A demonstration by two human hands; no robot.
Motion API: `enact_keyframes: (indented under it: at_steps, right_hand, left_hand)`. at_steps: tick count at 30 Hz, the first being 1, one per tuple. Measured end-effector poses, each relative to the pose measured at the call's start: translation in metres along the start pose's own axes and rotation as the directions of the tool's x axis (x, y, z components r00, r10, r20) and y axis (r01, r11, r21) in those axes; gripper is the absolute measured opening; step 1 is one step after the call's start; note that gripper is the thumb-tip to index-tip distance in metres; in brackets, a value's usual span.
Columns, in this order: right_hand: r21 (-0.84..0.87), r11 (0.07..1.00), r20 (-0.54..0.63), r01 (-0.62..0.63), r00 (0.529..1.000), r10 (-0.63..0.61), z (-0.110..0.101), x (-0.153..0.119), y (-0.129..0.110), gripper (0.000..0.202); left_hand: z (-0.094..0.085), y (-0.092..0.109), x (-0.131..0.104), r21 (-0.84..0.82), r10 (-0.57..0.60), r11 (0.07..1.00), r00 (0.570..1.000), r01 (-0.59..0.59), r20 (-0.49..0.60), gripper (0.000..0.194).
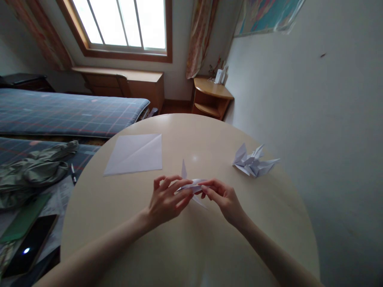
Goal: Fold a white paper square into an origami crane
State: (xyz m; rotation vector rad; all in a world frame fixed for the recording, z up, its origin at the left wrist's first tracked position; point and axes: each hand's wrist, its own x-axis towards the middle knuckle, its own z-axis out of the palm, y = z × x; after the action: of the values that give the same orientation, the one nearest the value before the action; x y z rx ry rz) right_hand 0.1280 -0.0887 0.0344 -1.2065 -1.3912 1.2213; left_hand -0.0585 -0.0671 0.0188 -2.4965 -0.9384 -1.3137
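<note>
A white folded paper crane (196, 186) is held between my two hands over the round table. One narrow point sticks up behind it, and another slants down toward me. My left hand (171, 196) grips its left side, fingers bent over the paper. My right hand (222, 196) pinches its right edge between thumb and fingers. Several finished-looking paper cranes (254, 161) lie in a cluster to the right. On the left lies a stack of square white paper (136, 153) with a diagonal crease. Parts of the held paper are hidden by my fingers.
The round cream table (191, 247) stands beside a white wall (329, 131). To the left are a plaid mattress (68, 113), a crumpled green cloth (36, 169), a dark phone (31, 245), a green booklet (25, 219) and a pen (73, 173). A corner cabinet (211, 87) stands behind.
</note>
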Motion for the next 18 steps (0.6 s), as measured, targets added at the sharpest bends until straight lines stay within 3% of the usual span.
enact_keyframes:
  at_steps: [7, 12, 15, 18]
  right_hand:
    - [-0.078, 0.995, -0.006, 0.067, 0.998, -0.068, -0.0013, -0.001, 0.0039, 0.02]
    - [-0.114, 0.99, -0.011, 0.084, 0.996, -0.086, -0.0026, 0.0, 0.006, 0.019]
    - [-0.263, 0.956, -0.025, 0.134, 0.989, -0.145, -0.0026, -0.0006, 0.0051, 0.016]
    - [-0.451, 0.858, 0.0, 0.245, 0.961, -0.275, -0.0029, -0.0003, 0.0051, 0.014]
  left_hand:
    - [-0.0016, -0.0009, -0.0014, 0.048, 0.117, 0.992, 0.993, -0.118, 0.03, 0.015]
    - [0.0008, -0.0009, -0.0031, 0.071, 0.115, 0.991, 0.993, -0.116, 0.013, 0.014]
    - [0.0025, -0.0005, -0.0037, 0.063, 0.085, 0.994, 0.996, -0.084, -0.007, 0.013]
    - [0.0034, -0.001, -0.0045, 0.047, 0.052, 0.998, 0.999, -0.052, 0.006, 0.011]
